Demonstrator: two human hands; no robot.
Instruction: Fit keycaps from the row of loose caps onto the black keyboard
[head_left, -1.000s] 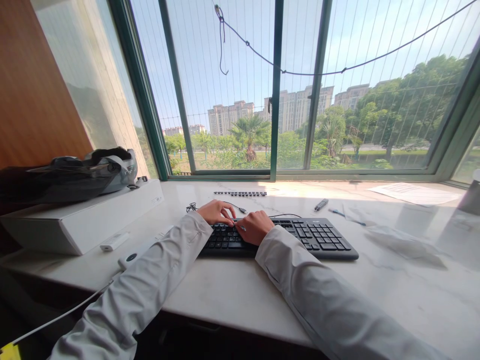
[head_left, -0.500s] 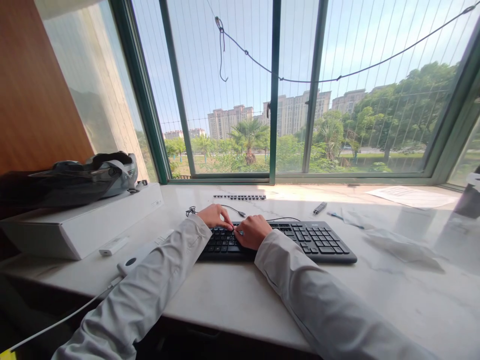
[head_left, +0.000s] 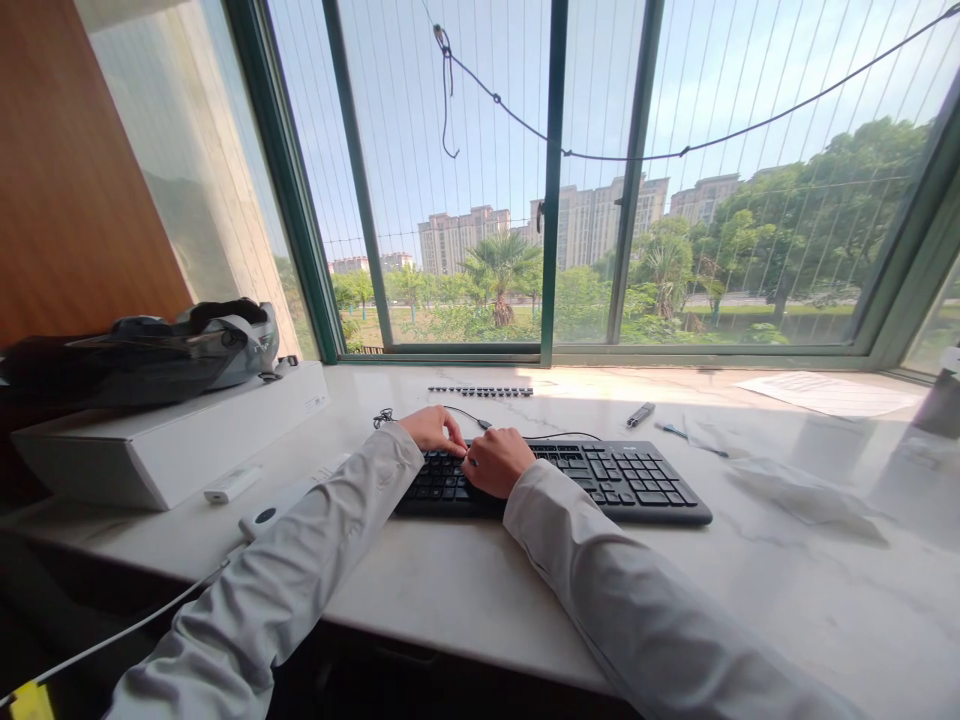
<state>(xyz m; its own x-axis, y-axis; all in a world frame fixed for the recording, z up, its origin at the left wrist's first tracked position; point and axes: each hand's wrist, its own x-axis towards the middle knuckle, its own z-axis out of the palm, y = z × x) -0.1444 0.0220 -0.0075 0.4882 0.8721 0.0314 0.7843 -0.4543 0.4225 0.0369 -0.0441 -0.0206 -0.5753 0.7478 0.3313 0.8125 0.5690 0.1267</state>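
A black keyboard (head_left: 652,486) lies on the marble-patterned counter in front of me. Above its left half, my left hand (head_left: 433,430) reaches down with thumb and fingertips pinched together at the keys. My right hand (head_left: 500,461) rests over the same area, fingers curled, its tips almost meeting the left ones. Whatever sits between the fingertips is too small and hidden to name. Behind the keyboard, small black pieces like keycaps (head_left: 480,391) stand in a row. A thin black cable with a plug (head_left: 482,424) lies just beyond my hands.
At left, a white box (head_left: 150,455) carries a dark bag-like item (head_left: 150,350). Near it lie a small white device (head_left: 232,484) and a white power strip (head_left: 274,512). A dark clip-like tool (head_left: 640,414), a blue-tipped tool (head_left: 679,432), clear plastic (head_left: 806,490) and paper (head_left: 825,393) lie right.
My right hand has shifted slightly left, closer to my left fingertips. Both hands stay over the keyboard's left half, and the camera view has moved a little.
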